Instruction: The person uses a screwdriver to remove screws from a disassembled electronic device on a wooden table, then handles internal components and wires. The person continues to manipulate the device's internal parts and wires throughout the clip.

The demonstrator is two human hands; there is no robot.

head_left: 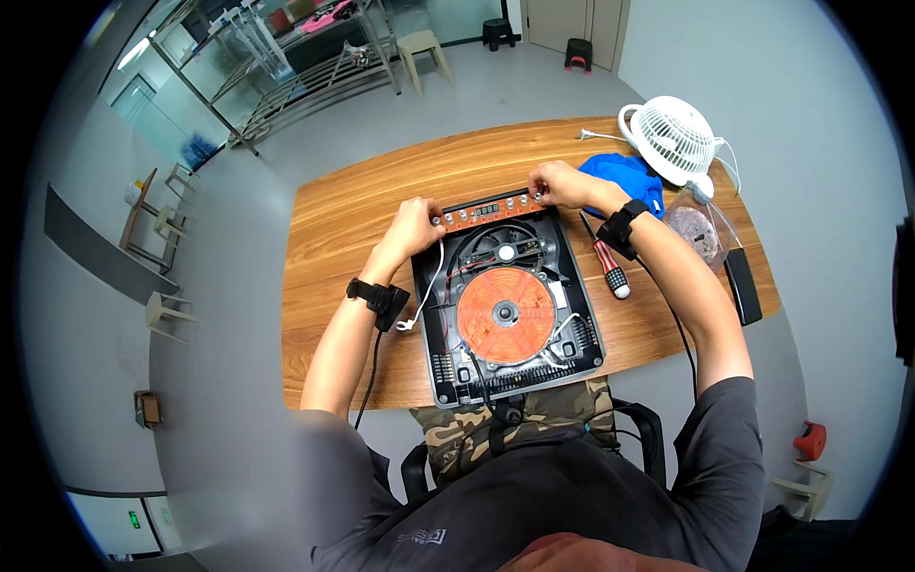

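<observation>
An opened induction cooker [575, 329] lies on the wooden table in front of me, its black housing showing a round copper coil [481, 324] and a black fan [507, 253]. Along its far edge runs a narrow orange-brown control board [464, 223] with a small display and several silver buttons. My left hand [415, 226] pinches the board's left end, and my right hand [560, 187] grips its right end between thumb and fingers. Whether the board is lifted off the housing I cannot tell. A white wire [434, 278] with a plug hangs out over the housing's left side.
Right of the cooker lies a red-and-black handled screwdriver [611, 271]. Beyond are a blue cloth [624, 178], a white fan [673, 138], a clear plastic container [694, 231] and a black phone-like slab [743, 286]. Cables trail from both wrist straps. Metal racks [315, 81] stand behind.
</observation>
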